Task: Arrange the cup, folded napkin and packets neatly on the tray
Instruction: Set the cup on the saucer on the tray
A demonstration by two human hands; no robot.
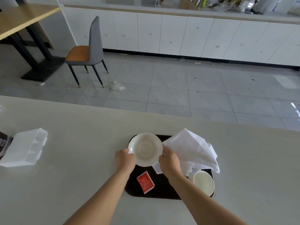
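Both hands are on the saucer [145, 149], which is tipped up toward the camera over the tray's [162, 191] far-left part. The left hand [125, 159] grips its left rim and the right hand [169, 161] grips its right rim. The fingertips are tucked behind the rim, out of sight. The napkin [190, 148] is loose and rumpled, not folded. It billows over the tray's far-right part, and one corner meets the right hand; I can't tell whether that hand pinches it too. The cup [203, 182] stands at the tray's near-right corner, with its far edge under the napkin. The red packet [145, 184] lies flat near the tray's middle. A white slip [156, 168] peeks out beside the right wrist, mostly hidden. Well left of the tray on the worktop [81, 143] sits a clear box [27, 148], and beside it a dark item [4, 143] is cut off by the frame.
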